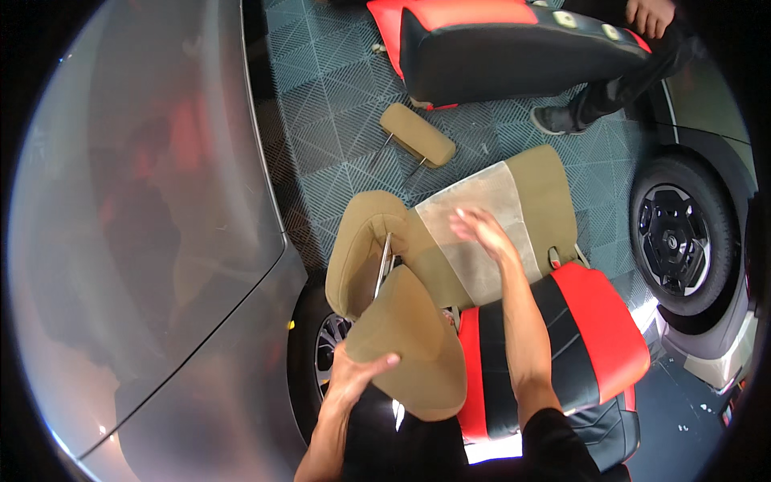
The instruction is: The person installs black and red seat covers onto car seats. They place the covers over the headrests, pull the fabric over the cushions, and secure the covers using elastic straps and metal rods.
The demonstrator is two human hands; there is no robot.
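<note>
My left hand [353, 373] grips the near edge of a tan headrest [414, 345], thumb lying across its face. Metal posts [384, 261] stick out from the far end of this headrest, in front of a rounded tan padded piece [353, 241]. Slightly blurred, my right hand [482, 229] is open, fingers extended, over a pale see-through panel [482, 213] on a tan car seat part [546, 189]. Whether the hand touches the panel I cannot tell. Beneath my right forearm lies a red and black seat cushion [530, 345].
Another tan headrest [422, 132] lies on the patterned grey floor [321, 104]. Farther off is a red and black seat part [490, 64], with another person's hand [650, 14] and shoe [558, 119] beside it. A grey car body [161, 241] fills the left; a car wheel [679, 241] stands right.
</note>
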